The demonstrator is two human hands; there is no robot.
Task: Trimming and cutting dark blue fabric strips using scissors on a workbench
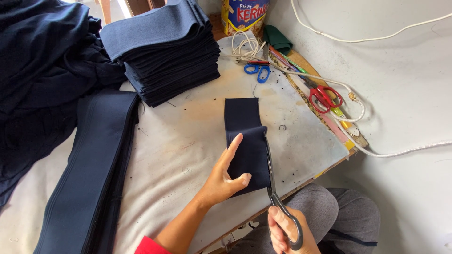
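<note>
Navy fabric strip (245, 141) lies folded at lower centre of the bench (179, 141), left hand (223, 176) pinching its edge, right hand (287, 230) closed through black shears (273, 186) mid-trim; next calls for a steady cut along the right edge.

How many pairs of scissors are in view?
3: black scissors in the right hand, blue scissors and red scissors lying along the table's far edge. Others may be hidden.

A desk (188, 141) covered in stained white cloth fills the view, its right edge trimmed in bare wood. Beyond that edge lies a pale grey concrete floor (405, 84), evenly lit by soft daylight.
</note>
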